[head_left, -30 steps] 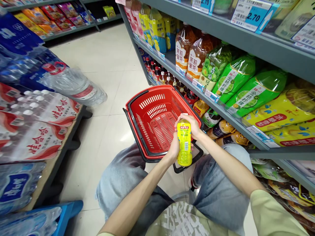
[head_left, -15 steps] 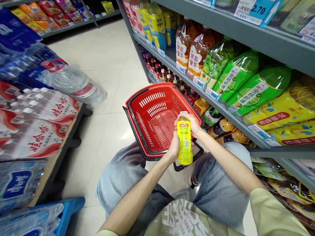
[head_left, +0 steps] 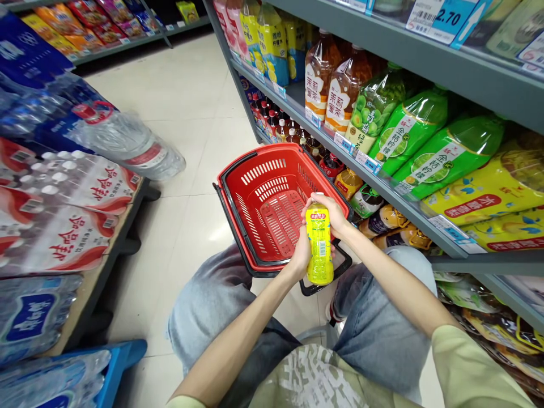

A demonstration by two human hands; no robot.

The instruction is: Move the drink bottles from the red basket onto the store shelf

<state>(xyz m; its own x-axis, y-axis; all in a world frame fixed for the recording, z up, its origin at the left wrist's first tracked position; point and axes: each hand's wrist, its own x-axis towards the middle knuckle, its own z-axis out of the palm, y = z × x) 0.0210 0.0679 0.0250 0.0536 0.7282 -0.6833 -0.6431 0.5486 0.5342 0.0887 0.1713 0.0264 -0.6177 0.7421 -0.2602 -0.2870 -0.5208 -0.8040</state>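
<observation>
A yellow drink bottle [head_left: 320, 243] with a red-topped label and a barcode is held between my hands, its white cap end pointing away from me. My left hand [head_left: 301, 249] wraps its left side, the fingers partly hidden behind it. Around the cap end closes my right hand [head_left: 332, 214]. Just beyond and below the bottle sits a red shopping basket [head_left: 263, 161] with black handles; its slatted bottom shows bare. The bottle overlaps the basket's near right corner in view.
A drinks shelf [head_left: 395, 195] with large bottles runs along my right. Shrink-wrapped water packs [head_left: 80, 238] are stacked on a low platform to my left. One big wrapped water pack [head_left: 140, 147] stands on the tiled floor [head_left: 191, 136]. Snack packets [head_left: 85, 22] line a far shelf.
Almost nothing differs. Both hands stay on the bottle in the same place, and the view shifts only very slightly.
</observation>
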